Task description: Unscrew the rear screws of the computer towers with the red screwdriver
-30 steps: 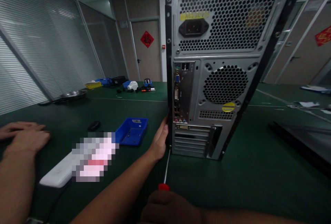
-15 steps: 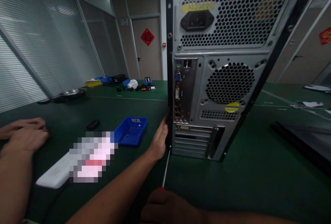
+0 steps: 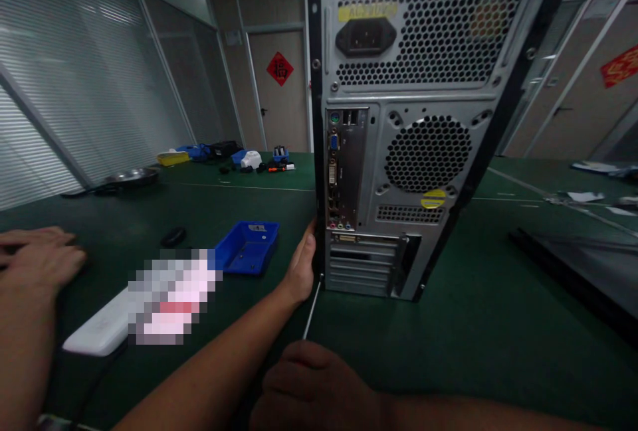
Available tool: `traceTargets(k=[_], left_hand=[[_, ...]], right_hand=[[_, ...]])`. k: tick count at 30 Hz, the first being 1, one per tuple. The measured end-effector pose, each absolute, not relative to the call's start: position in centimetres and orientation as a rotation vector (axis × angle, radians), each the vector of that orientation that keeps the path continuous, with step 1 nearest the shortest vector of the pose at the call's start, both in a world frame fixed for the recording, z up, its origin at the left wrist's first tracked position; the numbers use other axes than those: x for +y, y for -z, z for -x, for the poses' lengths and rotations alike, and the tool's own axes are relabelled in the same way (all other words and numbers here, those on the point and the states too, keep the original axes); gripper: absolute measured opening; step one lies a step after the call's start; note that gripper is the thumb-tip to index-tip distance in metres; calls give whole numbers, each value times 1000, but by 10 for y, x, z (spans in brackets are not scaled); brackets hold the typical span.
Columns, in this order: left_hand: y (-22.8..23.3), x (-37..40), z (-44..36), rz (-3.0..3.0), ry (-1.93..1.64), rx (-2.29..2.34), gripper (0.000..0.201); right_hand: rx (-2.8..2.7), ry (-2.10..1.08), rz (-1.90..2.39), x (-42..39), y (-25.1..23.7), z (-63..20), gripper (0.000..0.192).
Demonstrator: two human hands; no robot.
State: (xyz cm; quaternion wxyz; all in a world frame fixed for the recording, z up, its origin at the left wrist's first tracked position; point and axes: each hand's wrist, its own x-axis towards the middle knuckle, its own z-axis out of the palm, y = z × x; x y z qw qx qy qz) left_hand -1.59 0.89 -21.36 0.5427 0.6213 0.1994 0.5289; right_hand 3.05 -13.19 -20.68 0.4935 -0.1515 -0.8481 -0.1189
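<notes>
A grey and black computer case (image 3: 363, 218) stands upright on the table with its back panel facing me. My left hand (image 3: 300, 271) lies along the lower left side of the case, fingers stretched out and partly hidden by its edge. In the foreground my right hand (image 3: 314, 384) is closed around a screwdriver (image 3: 312, 311), whose handle is hidden in the fist. The shaft slants up to the case's lower left corner, where the tip meets a screw (image 3: 321, 277).
Left of the case is a blue tray (image 3: 246, 248) with small screws. Near it lie a black mouse (image 3: 173, 237) and a white power strip (image 3: 97, 328), partly pixelated. Another person's hands (image 3: 47, 258) rest at far left. A black panel (image 3: 573, 285) lies at right.
The whole view has shifted slightly, so the case appears further left. The screwdriver's tip stays at the corner screw; my right fist now covers the red part of the handle seen before.
</notes>
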Motion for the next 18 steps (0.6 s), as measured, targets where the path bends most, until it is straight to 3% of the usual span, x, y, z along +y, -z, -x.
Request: traceTargets(k=[6,12,18], left_hand=[[213,8,15,-1478,-1266,401,62],[212,5,17,-1449,-1236,338,77],[206,4,21,-1566,-1193,247,90]], right_hand=[[-2164,414,381,-131,219,-27,17],[-2357,286,335,-128,238,-28,24],[-2815,212,367,-129,219,-36,29]])
